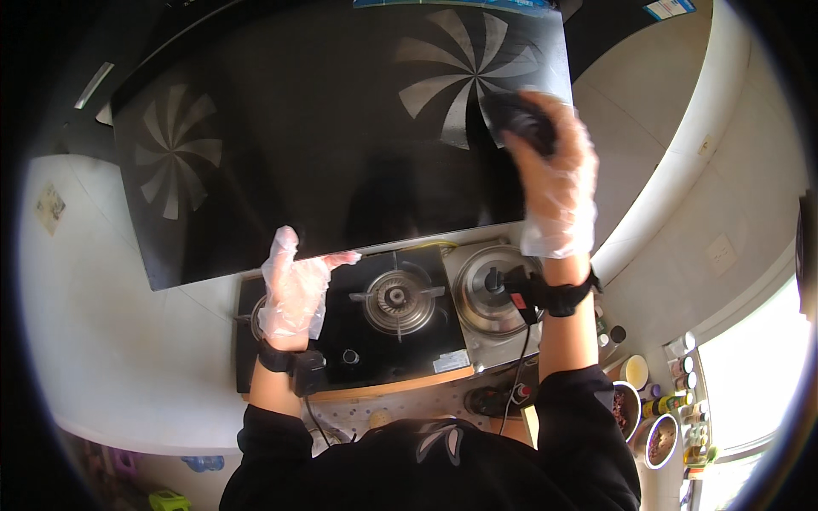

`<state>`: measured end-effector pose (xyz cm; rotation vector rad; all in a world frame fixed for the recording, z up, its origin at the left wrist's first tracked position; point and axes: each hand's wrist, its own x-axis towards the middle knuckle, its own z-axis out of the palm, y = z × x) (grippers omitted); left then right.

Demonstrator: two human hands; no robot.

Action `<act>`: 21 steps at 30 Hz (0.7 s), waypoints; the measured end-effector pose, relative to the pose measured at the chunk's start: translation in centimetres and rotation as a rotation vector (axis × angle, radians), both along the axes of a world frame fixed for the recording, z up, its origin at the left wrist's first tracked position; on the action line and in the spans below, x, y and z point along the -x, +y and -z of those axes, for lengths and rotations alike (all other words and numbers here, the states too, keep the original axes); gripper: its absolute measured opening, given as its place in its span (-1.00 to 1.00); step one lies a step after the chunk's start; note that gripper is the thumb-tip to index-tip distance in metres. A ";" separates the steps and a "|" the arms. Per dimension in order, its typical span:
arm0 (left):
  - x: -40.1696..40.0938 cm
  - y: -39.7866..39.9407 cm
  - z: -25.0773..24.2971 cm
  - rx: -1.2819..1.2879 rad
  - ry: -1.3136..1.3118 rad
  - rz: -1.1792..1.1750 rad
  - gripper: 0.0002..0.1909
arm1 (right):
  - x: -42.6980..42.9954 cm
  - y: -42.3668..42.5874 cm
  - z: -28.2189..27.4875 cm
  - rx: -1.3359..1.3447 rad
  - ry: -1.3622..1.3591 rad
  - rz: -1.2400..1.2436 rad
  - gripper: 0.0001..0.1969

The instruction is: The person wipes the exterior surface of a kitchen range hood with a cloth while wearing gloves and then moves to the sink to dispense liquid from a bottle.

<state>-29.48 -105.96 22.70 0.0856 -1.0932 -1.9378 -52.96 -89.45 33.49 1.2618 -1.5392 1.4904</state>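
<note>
A black glossy panel of a range hood [307, 153], with two pinwheel-shaped patterns, spans the upper view. My right hand [559, 172], in a clear plastic glove, grips a dark scrubbing pad or cloth [521, 124] against the panel's right part, beside the larger pinwheel; blur hides its exact kind. At the panel's lower edge is my left hand [297, 281], gloved too, thumb up and fingers spread, holding nothing; its fingertips touch or lie close to the edge. Below the panel is a black gas hob [409, 351] with a round burner [396, 296].
A lidded steel pot [489, 313] stands right of the hob, under my right wrist. Bottles and jars [685, 383] and metal bowls of food [661, 441] line the lower right. A wall socket [721, 253] is on the right wall. Cables hang from both wrist straps.
</note>
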 end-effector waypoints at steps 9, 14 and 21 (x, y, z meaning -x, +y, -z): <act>0.7 -1.2 2.4 0.061 0.058 0.070 -0.57 | -12.7 -6.7 4.4 -0.216 0.462 -0.418 -0.56; 0.3 0.3 -0.3 0.031 -0.060 0.039 -0.73 | -7.1 -4.9 4.1 -0.056 0.263 -0.054 -0.46; 0.8 0.0 0.1 0.004 -0.010 0.074 -0.76 | -10.5 -5.2 4.5 -0.190 0.257 -0.085 -0.48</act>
